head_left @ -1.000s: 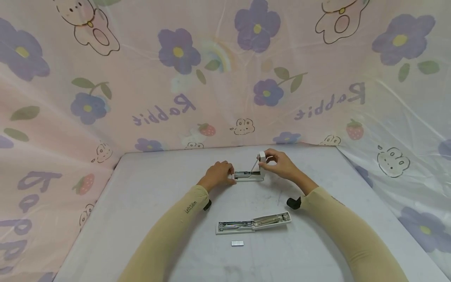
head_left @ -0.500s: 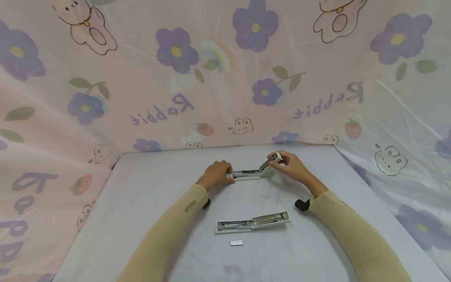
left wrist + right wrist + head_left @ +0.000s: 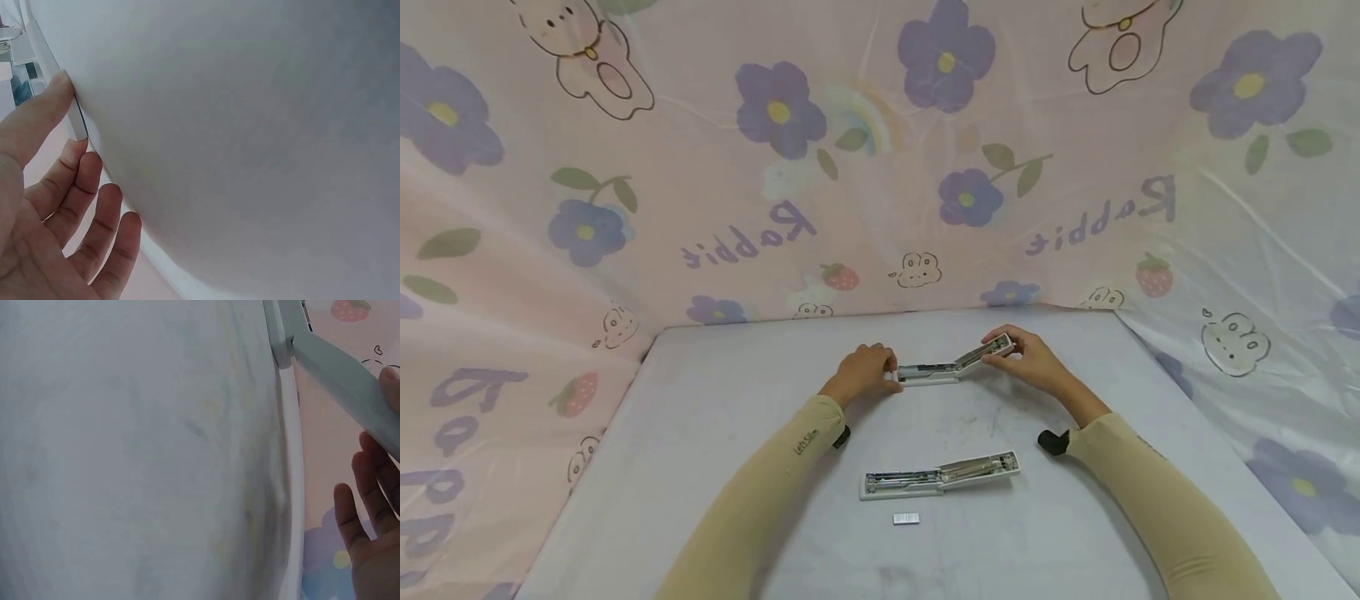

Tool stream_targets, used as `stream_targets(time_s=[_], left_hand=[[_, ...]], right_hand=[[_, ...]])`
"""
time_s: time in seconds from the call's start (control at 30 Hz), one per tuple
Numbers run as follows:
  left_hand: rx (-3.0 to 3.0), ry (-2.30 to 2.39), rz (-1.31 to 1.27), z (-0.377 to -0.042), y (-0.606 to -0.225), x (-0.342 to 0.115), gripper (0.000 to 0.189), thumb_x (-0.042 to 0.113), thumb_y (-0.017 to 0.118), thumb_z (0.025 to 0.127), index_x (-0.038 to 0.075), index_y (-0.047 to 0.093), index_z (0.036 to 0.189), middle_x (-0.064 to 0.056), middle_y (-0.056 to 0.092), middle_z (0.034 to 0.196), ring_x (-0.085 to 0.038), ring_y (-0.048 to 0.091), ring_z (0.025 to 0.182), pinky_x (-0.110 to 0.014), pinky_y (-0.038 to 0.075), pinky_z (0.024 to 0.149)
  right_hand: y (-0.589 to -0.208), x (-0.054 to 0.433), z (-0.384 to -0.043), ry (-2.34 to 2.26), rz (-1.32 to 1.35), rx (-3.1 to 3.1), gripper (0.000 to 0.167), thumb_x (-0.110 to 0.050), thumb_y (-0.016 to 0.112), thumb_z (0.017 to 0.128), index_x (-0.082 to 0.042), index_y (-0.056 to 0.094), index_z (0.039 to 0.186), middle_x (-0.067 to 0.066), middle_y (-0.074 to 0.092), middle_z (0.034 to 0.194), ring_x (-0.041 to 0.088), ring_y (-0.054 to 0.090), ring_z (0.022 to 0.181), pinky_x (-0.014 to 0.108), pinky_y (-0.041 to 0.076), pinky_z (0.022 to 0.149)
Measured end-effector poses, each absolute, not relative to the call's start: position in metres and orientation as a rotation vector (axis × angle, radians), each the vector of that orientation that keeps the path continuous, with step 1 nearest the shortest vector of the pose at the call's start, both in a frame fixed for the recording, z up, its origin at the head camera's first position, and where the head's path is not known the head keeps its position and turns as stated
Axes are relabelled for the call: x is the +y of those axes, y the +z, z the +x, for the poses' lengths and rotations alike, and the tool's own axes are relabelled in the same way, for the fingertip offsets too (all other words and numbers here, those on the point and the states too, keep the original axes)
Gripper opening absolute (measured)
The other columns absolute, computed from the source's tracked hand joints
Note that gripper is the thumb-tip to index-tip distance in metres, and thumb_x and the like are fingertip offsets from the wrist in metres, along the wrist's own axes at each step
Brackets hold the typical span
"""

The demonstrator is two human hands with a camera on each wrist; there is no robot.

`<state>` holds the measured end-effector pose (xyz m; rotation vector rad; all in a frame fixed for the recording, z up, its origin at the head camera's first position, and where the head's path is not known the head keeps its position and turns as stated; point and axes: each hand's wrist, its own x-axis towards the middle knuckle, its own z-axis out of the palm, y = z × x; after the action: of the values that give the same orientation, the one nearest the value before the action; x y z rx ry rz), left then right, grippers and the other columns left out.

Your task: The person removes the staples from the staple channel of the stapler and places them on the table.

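A white stapler (image 3: 928, 381) lies near the far side of the table, its top half swung up and leaning to the right, the metal insides showing. My left hand (image 3: 862, 369) pinches the end of its base; in the left wrist view the thumb lies along the base (image 3: 49, 56) and the index fingertip meets its end, the other fingers loosely bent. With my right hand (image 3: 1033, 365) I hold the raised top half near its tip. The right wrist view shows the pale underside of this top half (image 3: 340, 372) between thumb and fingers (image 3: 367, 469).
Closer to me lies a second white stapler (image 3: 901, 493), spread wide with its top half to the right. A small block of silver staples (image 3: 906, 518) sits just in front of it. Patterned cloth (image 3: 850, 192) rises behind the table (image 3: 760, 367) and at both sides.
The far stapler's top half has swung from nearly upright down to the right, and my right hand has moved right with it. My left hand has stayed on the base.
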<state>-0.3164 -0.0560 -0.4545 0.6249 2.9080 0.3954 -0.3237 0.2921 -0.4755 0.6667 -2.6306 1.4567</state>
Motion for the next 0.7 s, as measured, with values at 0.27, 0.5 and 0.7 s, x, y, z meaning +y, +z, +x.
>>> stream_targets(time_s=[0.27,0.5,0.7], left_hand=[[2.901,0.402,0.611,-0.316,-0.453,-0.056,0.034,0.040,0.086,0.093,0.015,0.068,0.108,0.002,0.060,0.102,-0.018,0.051,0.096,-0.036,0.047,0.086],[2.901,0.402,0.619,-0.317,-0.454,-0.055,0.036,0.040,0.086,0.093,0.014,0.069,0.110,0.002,0.060,0.102,-0.018,0.052,0.096,-0.036,0.048,0.087],[2.898,0.429,0.603,-0.316,-0.454,-0.055,0.035,0.039,0.087,0.092,0.014,0.069,0.109,0.002,0.060,0.100,-0.018,0.051,0.096,-0.036,0.047,0.087]], right_hand=[[-0.473,0.293,-0.325,1.186,0.615,-2.775,0.032,-0.026,0.085,0.095,-0.011,0.071,0.120,0.011,0.069,0.126,0.030,0.060,0.119,0.049,0.045,0.100],[-0.470,0.294,-0.324,1.035,0.633,-2.837,0.035,-0.028,0.087,0.093,-0.007,0.075,0.119,0.011,0.070,0.118,0.033,0.064,0.113,0.056,0.048,0.102],[-0.466,0.281,-0.324,0.962,0.773,-2.688,0.038,-0.015,0.087,0.092,0.000,0.072,0.123,0.018,0.068,0.118,0.037,0.062,0.110,0.058,0.050,0.098]])
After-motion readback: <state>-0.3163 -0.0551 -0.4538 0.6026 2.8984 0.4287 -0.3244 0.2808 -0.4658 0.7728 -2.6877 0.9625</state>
